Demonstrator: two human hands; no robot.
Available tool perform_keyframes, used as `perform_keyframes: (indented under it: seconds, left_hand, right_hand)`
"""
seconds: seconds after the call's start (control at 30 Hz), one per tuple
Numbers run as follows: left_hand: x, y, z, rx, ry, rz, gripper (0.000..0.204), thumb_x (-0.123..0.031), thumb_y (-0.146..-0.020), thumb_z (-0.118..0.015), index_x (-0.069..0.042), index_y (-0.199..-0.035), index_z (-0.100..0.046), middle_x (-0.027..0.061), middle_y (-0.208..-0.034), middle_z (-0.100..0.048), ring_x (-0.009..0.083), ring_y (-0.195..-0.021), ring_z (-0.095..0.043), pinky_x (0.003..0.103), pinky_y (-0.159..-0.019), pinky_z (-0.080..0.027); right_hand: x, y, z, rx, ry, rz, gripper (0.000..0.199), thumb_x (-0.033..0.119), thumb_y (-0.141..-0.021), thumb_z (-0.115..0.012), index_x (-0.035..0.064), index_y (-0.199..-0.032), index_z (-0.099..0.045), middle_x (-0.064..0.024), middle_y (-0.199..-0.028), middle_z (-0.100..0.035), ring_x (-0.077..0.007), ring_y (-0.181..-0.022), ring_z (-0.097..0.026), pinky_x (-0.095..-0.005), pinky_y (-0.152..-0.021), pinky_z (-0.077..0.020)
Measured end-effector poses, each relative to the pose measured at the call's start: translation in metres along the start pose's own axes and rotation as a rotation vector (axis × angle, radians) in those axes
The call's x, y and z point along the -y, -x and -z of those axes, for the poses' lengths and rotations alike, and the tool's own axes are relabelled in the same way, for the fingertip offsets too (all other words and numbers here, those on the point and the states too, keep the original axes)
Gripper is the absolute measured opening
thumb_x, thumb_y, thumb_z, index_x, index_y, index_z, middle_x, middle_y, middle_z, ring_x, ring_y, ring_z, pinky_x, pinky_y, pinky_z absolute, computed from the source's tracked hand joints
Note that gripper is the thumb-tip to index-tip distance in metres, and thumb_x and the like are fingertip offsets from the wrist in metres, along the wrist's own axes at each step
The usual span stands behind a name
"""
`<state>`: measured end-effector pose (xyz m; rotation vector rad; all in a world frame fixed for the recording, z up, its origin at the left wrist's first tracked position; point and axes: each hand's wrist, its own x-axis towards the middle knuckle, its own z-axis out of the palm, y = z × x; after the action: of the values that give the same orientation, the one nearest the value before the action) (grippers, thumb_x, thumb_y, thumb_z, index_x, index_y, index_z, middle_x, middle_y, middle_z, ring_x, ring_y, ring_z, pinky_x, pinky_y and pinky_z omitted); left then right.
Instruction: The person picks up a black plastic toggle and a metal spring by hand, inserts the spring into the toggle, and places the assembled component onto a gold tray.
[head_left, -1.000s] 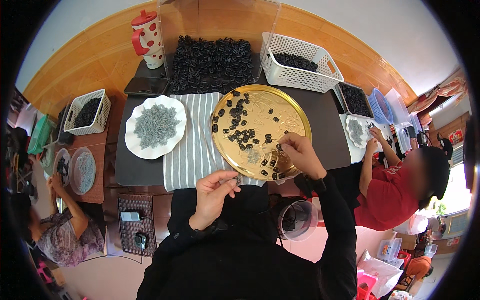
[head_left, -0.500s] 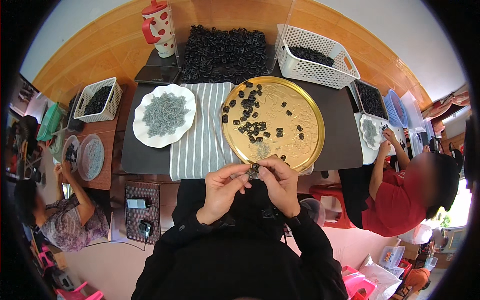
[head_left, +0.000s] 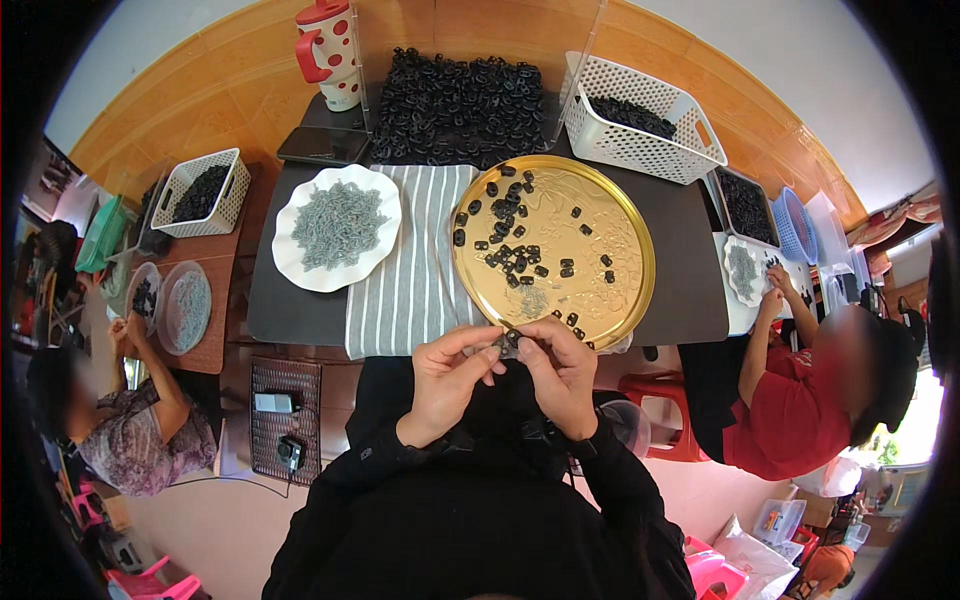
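Observation:
In front of my body, both hands meet over the near rim of a round gold tray (head_left: 640, 300). My right hand (head_left: 565, 375) pinches a small black oval part (head_left: 512, 338) between thumb and fingers. My left hand (head_left: 443, 385) is closed against it from the other side; whatever its fingertips hold is too small to make out. Many black parts (head_left: 508, 212) with holes lie on the tray, mostly on its left half. A little heap of thin grey pieces (head_left: 533, 300) lies near them, screw-like in shape.
A white scalloped plate (head_left: 288, 262) heaped with grey pieces stands left, beside a striped cloth (head_left: 400, 320). Behind are a black pile (head_left: 455, 105), a white basket (head_left: 650, 150) and a dotted tumbler (head_left: 340, 60). Co-workers sit at the left and right.
The view has shifted slightly, so the table items sit a little further right. More black parts show at the tray's near edge by my right hand. Both hands stay together, fingers pinched.

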<state>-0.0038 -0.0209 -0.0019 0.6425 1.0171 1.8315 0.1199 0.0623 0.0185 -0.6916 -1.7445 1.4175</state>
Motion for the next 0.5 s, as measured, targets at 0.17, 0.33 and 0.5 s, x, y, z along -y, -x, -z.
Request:
perform_keyframes:
  seconds: [0.17, 0.33, 0.5]
  left_hand:
    - [0.0008, 0.0023, 0.0005, -0.006, 0.002, -0.002, 0.023, 0.007, -0.084, -0.059, 0.003, -0.107, -0.065, 0.0099, -0.087, -0.064, 0.014, -0.07, -0.063, 0.02, -0.055, -0.048]
    - [-0.0006, 0.0026, -0.0013, -0.001, -0.016, 0.0, 0.023, 0.007, -0.084, -0.059, 0.003, -0.106, -0.065, 0.0098, -0.087, -0.064, 0.0138, -0.07, -0.063, 0.02, -0.055, -0.048]
    - [0.0007, 0.0023, -0.0008, -0.012, -0.011, -0.006, 0.023, 0.007, -0.084, -0.059, 0.003, -0.106, -0.065, 0.0099, -0.088, -0.064, 0.0138, -0.07, -0.063, 0.02, -0.055, -0.048]
  right_hand:
    - [-0.0011, 0.0015, -0.0015, -0.007, -0.023, 0.006, 0.013, -0.005, -0.085, -0.055, -0.0038, -0.098, -0.059, -0.0047, -0.083, -0.058, -0.0085, -0.073, -0.055, -0.021, -0.066, -0.0429]
    - [0.0038, 0.0001, -0.0013, -0.015, 0.074, 0.099, 0.013, -0.006, -0.084, -0.056, -0.0035, -0.097, -0.059, -0.0068, -0.082, -0.059, -0.0112, -0.072, -0.056, -0.0222, -0.065, -0.0437]
    - [0.005, 0.001, -0.0038, 0.004, 0.11, 0.115, 0.013, -0.005, -0.083, -0.056, -0.0033, -0.095, -0.06, -0.0078, -0.081, -0.058, -0.0129, -0.07, -0.056, -0.0235, -0.064, -0.0441]
